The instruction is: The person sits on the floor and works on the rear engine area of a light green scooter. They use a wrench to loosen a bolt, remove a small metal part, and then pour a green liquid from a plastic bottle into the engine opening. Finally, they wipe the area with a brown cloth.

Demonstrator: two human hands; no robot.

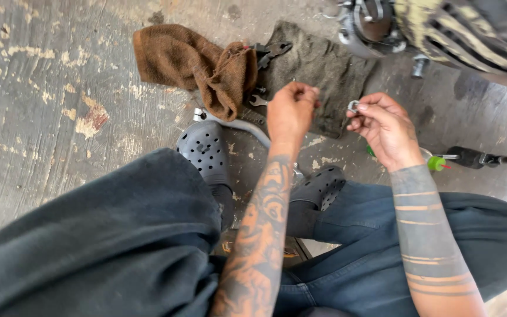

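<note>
Floor: bare concrete [48, 105], worn and scratched, paint flaked off in pale and rust patches, grime throughout.
Position: person sat low over the floor, knees apart in dark trousers [118, 246], feet in dark perforated clogs [206, 149].
Grey rag: dirty grey cloth [324, 70] lay spread flat on the floor ahead of the hands.
Brown rag: brown towel [195, 61], coarse weave, bunched and folded over itself, left of the grey cloth and overlapping its edge.
Tools: small open-end spanner [257, 101] lay between the two rags; dark pliers-like tool [271, 51] sat above it, partly buried.
Hose: grey curved tube [247, 126] ran behind the left clog, far end hidden by the arm.
Ring: small shiny metal ring [353, 106], washer or nut, too small to tell which; held in the air above the grey cloth's right edge.
Right hand: right hand [385, 126] pinched the ring between thumb and forefinger, other fingers curled loosely.
Left hand: left hand [291, 111] just beside it, fingers curled in to the thumb; whether they gripped anything, could not tell.
Cut off: metal machine part [371, 23] and striped fabric [465, 29] cropped by the top edge.
Right side: green-capped item [436, 162] and black handle [476, 157], half hidden by the wrist.
</note>
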